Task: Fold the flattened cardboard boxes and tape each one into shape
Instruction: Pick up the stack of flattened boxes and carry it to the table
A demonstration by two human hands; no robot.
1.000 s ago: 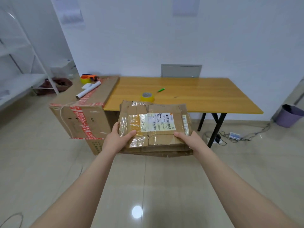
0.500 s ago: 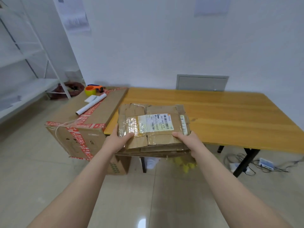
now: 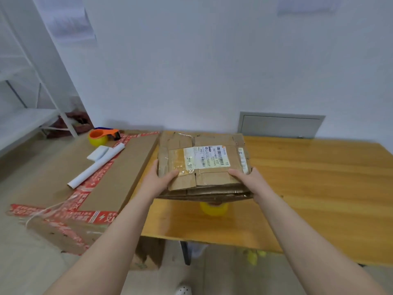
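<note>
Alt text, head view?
The left hand and right hand hold a stack of flattened boxes above a wooden table, over a yellow tape roll. Beside it, a big taped box bears a tape dispenser and paper roll.

Centre of frame: the stack of flattened boxes (image 3: 214, 177) is dull brown, patched with glossy yellowish tape, and bears a white label (image 3: 206, 159) printed with black barcodes. Just below it, a tape roll (image 3: 213, 208) shows bright yellow against the honey-orange, streaky wood grain of the table (image 3: 319, 188). Left of frame: a brown carton (image 3: 127, 167) is banded with red tape (image 3: 93, 216) carrying white print, and on it lie a white paper tube (image 3: 93, 169) and an orange dispenser (image 3: 104, 133) with a yellow roll; the wall (image 3: 191, 60) above is pale bluish-white, with a grey panel (image 3: 280, 125).
</note>
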